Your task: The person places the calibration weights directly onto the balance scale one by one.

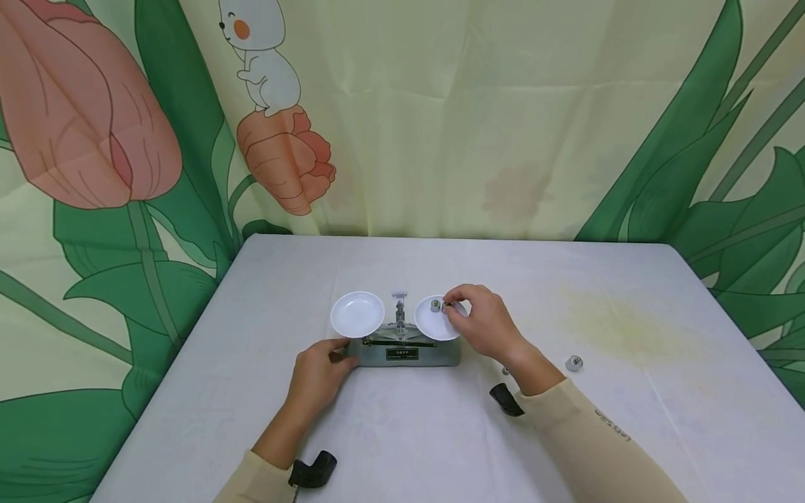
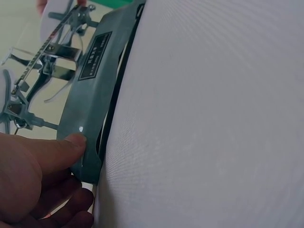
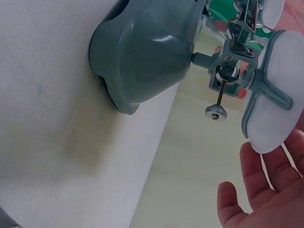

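Observation:
A balance scale (image 1: 409, 355) with a grey-green base stands on the table. My left hand (image 1: 319, 374) grips the left end of that base; in the left wrist view the thumb (image 2: 64, 154) lies on its front face and the other fingers curl round the end. Over the right white pan (image 1: 434, 328), my right hand (image 1: 487, 323) pinches a small metal weight (image 1: 445, 307) between thumb and index finger. Another metal weight (image 1: 435, 305) stands on that pan. From below, the right wrist view shows fingers (image 3: 280, 166) at the pan's edge. The left pan (image 1: 357, 314) carries nothing.
A larger metal weight (image 1: 574, 363) stands on the white-covered table (image 1: 402, 447), right of the scale. A smaller one (image 1: 506, 371) shows partly beside the right wrist. A knurled adjusting nut (image 3: 215, 113) sticks out under the right pan. Behind the table hangs a printed curtain (image 1: 440, 140).

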### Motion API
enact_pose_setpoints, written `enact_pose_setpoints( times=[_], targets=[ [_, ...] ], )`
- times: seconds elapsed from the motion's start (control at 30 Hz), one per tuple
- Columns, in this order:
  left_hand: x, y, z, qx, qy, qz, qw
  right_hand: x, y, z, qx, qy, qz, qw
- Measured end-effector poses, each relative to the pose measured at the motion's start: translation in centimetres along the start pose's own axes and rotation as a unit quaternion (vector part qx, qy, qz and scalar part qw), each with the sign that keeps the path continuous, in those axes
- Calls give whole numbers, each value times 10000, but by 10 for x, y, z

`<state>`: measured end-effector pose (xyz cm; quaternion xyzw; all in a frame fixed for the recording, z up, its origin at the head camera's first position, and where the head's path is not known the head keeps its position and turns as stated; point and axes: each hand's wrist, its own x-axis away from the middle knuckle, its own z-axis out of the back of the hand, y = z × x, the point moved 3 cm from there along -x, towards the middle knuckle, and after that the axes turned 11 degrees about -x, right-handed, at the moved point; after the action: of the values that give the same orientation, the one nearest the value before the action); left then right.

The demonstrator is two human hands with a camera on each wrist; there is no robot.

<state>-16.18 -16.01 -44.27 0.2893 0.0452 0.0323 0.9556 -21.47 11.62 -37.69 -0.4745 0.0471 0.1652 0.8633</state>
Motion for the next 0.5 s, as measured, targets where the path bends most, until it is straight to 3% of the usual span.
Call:
enact_pose_setpoints(
  times=[0.27,0.5],
  targets=[
    [0,-2,-2,-15,6,-8,10000,2,0,2,-22,57,-25,10000],
    [0,-1,-1,2,10,20,10000,5,1,12,-479,280,119,9984]
  ],
)
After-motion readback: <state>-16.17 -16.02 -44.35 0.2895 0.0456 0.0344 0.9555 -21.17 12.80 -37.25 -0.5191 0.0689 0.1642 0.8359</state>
